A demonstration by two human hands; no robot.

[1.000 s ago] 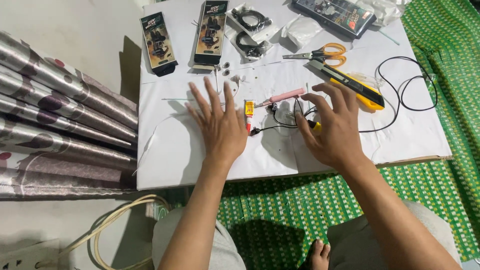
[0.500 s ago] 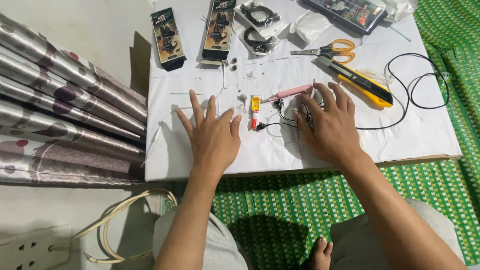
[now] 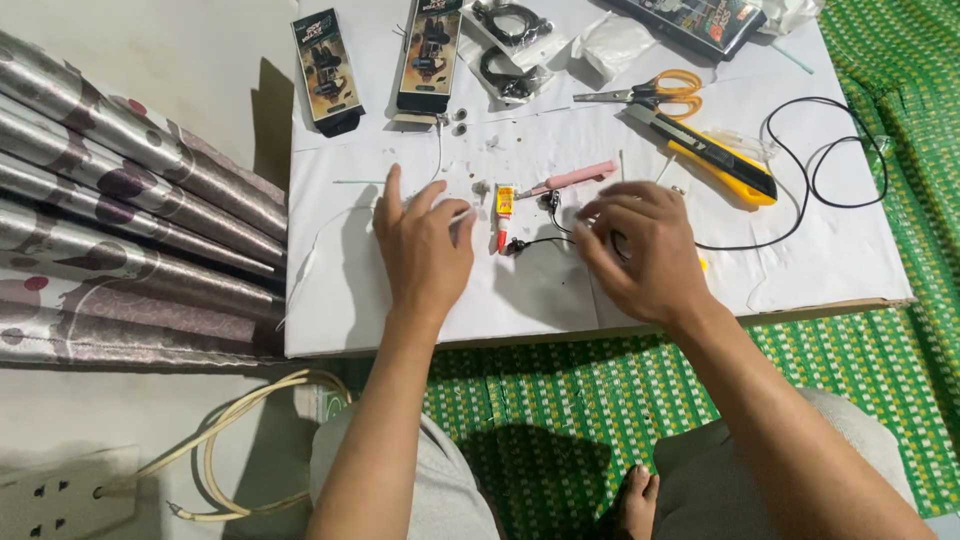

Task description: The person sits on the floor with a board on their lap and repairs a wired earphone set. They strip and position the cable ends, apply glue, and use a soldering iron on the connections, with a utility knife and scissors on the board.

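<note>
White board [image 3: 600, 290] carries loose parts, nothing joined as far as shows. The left hand [image 3: 425, 250] lies flat and open, empty; the right hand [image 3: 640, 250] hovers with fingers curled over a black wire [image 3: 540, 241], grip unclear. A glue tube [image 3: 504, 212] lies between them. At 1 o'clock: knife [image 3: 715, 155], scissors [image 3: 650, 90]; at 11, two boxes [image 3: 325, 65]. Nothing blocks the hands.

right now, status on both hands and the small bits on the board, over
Left hand flat on white board, nothing held. Right hand fingers curled over thin black wire, grip unclear. Small glue tube between hands; pink tool just behind.
</note>
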